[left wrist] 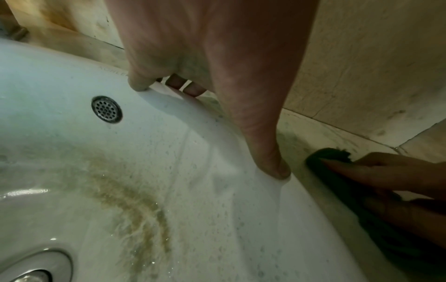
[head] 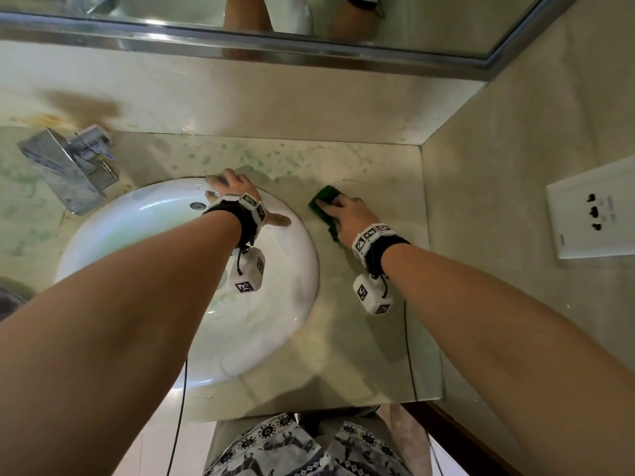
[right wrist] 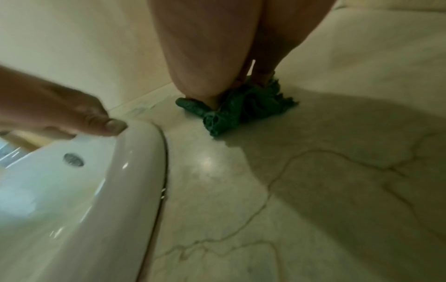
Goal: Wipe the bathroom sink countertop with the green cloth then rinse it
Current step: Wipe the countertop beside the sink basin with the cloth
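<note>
A dark green cloth [head: 322,198] [right wrist: 241,108] lies bunched on the pale marble countertop [head: 360,338] [right wrist: 301,200], just right of the white sink [head: 137,231] [left wrist: 169,152] [right wrist: 108,181]. My right hand [head: 345,211] [right wrist: 217,47] presses down on the cloth with its fingers laid over it; most of the cloth is hidden beneath it. In the left wrist view the cloth [left wrist: 321,158] looks almost black under the right hand [left wrist: 386,171]. My left hand [head: 235,192] [left wrist: 205,57] rests on the sink's far right rim, fingertips and thumb touching the porcelain, holding nothing.
A chrome faucet [head: 68,166] stands at the back left of the counter. The basin has an overflow hole [left wrist: 106,109], a drain [left wrist: 36,267] and a brownish streak [left wrist: 135,200]. A wall with a white socket plate [head: 591,207] closes the right side; a mirror [head: 309,15] runs along the back.
</note>
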A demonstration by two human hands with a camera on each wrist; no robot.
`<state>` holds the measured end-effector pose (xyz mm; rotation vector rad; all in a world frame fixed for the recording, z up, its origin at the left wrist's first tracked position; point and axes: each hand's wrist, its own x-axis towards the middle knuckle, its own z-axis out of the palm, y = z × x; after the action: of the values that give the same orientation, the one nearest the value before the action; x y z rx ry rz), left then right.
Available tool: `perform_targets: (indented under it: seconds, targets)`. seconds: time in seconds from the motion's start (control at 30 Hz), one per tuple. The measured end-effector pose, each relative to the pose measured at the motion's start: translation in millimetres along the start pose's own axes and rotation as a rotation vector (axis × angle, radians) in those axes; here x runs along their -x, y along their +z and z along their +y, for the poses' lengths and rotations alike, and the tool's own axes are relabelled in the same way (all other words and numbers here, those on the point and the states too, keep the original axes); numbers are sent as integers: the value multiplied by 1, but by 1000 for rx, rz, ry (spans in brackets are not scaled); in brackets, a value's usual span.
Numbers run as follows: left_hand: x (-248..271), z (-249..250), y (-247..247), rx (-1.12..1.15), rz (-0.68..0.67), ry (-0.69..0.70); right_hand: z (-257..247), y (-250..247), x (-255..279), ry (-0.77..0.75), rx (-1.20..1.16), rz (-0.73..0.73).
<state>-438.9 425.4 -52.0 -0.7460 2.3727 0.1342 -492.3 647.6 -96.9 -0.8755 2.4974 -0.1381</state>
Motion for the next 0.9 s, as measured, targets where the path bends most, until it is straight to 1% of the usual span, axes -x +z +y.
perform_targets:
  seconds: [0.13, 0.2, 0.23, 0.3, 0.37, 0.47, 0.57, 0.7, 0.77, 0.8, 0.9]
  targets:
    - [-1, -1, 1, 3, 13, 3, 31, -3, 1, 310, -164, 178]
    - [-2, -1, 3, 0, 16, 0, 43, -8, -7, 445, -163, 197]
    - [-3, -1, 4, 2, 18, 2, 46, -12, -13, 497, -156, 186]
    - [-4, -2, 5, 10, 24, 6, 48, -24, -26, 581, -114, 115]
    - [-4, -2, 6, 9, 31, 9, 44, -36, -37, 630, -58, 35]
    - [-4, -1, 5, -21, 32, -1, 29, -53, -48, 570, 161, -53]
    - [-5, -1, 7, 0, 34, -8, 15, -62, -60, 512, 226, -65]
    - [-5, 0, 7, 7, 37, -3, -1, -62, -71, 427, 165, 20]
    - [-6, 1, 5, 12, 27, -7, -6, -55, -79, 414, 60, 80]
    - [-6, 1, 5, 15, 20, -11, -10, -51, -81, 396, 14, 92]
    - [-8, 0, 8, 29, 27, -6, -17, -46, -86, 266, -47, 70]
